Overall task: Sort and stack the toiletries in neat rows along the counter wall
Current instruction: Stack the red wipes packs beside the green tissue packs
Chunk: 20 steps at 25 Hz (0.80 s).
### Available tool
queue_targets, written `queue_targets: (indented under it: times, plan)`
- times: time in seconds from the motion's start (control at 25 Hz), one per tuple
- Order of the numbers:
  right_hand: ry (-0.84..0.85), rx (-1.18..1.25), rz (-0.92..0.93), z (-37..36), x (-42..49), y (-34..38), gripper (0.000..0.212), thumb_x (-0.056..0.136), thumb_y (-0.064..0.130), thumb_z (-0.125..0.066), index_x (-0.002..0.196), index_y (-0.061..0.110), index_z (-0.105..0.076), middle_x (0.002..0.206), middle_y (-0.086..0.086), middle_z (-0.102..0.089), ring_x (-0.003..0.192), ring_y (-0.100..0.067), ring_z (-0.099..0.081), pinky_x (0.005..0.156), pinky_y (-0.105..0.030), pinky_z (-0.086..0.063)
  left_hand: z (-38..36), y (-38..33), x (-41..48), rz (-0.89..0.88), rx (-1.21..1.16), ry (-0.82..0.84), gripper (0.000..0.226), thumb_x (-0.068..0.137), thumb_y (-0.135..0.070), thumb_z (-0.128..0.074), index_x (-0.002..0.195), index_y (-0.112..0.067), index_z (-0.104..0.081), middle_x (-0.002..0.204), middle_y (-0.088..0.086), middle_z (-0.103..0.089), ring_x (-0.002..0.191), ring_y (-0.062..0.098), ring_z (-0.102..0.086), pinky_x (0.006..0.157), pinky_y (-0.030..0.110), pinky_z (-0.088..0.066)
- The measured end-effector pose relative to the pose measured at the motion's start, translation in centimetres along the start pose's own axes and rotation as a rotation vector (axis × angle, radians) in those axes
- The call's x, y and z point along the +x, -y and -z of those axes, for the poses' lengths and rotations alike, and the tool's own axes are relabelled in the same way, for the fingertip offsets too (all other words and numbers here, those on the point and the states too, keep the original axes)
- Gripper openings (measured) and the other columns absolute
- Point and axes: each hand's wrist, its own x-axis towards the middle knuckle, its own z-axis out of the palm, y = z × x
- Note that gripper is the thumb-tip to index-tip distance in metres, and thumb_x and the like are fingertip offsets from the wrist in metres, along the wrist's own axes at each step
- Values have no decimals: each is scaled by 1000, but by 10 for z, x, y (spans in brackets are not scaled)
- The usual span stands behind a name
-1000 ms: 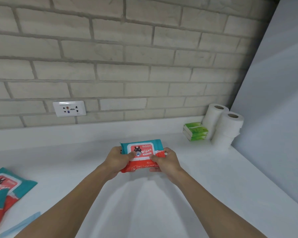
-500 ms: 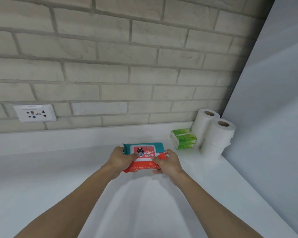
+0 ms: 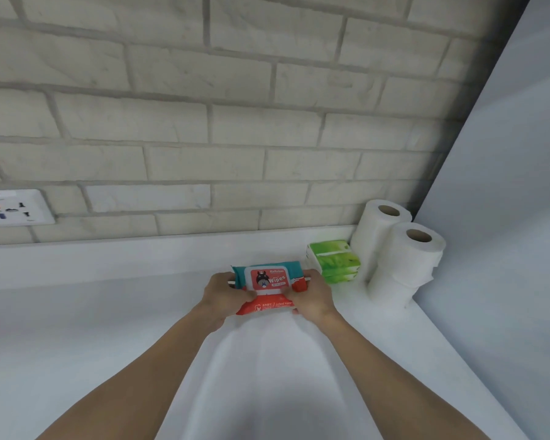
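**A:** What are the hands doing?

**B:** I see the left hand [image 3: 224, 295] and the right hand [image 3: 311, 296] both holding one wipes pack [image 3: 269, 285]. The fingers curl round its two short ends. The thumbs press down on top.

**A:** Where is the pack?

**B:** It is in the middle of the frame, over the white counter [image 3: 108, 328]. It lies flat with the label up. I cannot tell if it touches the counter.

**A:** What is next to it?

**B:** Just to its right I see a stack of green tissue packs [image 3: 334, 260], very near the right hand. Right of those stand two toilet rolls [image 3: 407, 265]. They are upright and close together, in the corner by a pale side panel [image 3: 505, 217].

**A:** And behind?

**B:** A brick wall [image 3: 204, 122] fills the top of the frame. A white socket [image 3: 13, 208] sits at the left edge.
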Motion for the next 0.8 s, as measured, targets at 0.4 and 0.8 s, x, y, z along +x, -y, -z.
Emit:
queue_targets:
  times: [0.4,0.8]
  plan:
    - [-168,-608,173,-14,42,-29,34,92,37,-59,121,20,-53,117,0,-58,105,-22,-59,80,-34,-51,-33,15,43,1,128,-174,40,82,-26,-74,117,-12,-61,105,3,-68,82,15,-62,74,24,-49]
    - [-148,-618,457,-39,43,-48,33,93,31,-56,124,21,-61,132,-4,-56,115,-30,-53,98,-37,-47,-48,13,49,-80,213,-271,36,84,-31,-70,111,-11,-58,102,3,-68,79,15,-57,67,18,-40]
